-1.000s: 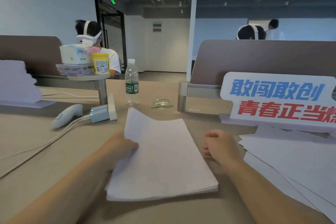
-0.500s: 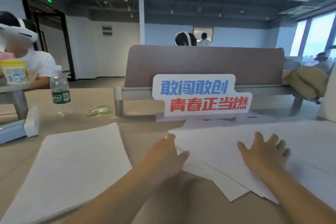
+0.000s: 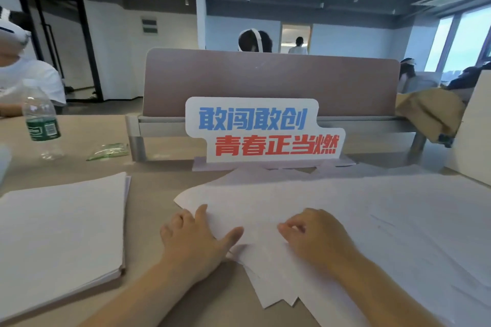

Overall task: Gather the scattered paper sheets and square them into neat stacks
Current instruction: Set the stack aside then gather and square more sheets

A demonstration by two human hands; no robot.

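A squared stack of white sheets (image 3: 63, 231) lies on the tan table at the left. Loose white sheets (image 3: 372, 220) are fanned out over the right half, their corners sticking out toward me. My left hand (image 3: 196, 239) holds the left edge of this spread, thumb on top of the paper and fingers at the edge. My right hand (image 3: 316, 236) sits on the spread a little to the right, its curled fingertips pinching at the top sheet.
A white sign with blue and red characters (image 3: 263, 130) stands just behind the loose sheets, before a brown divider panel (image 3: 265, 79). A water bottle (image 3: 39, 122) and a clear wrapper (image 3: 109, 150) are at the back left. People sit beyond.
My view swung right from the stack to the loose sheets. Both hands left the stack and came down onto the spread; the right hand's fingers went from spread flat to curled.
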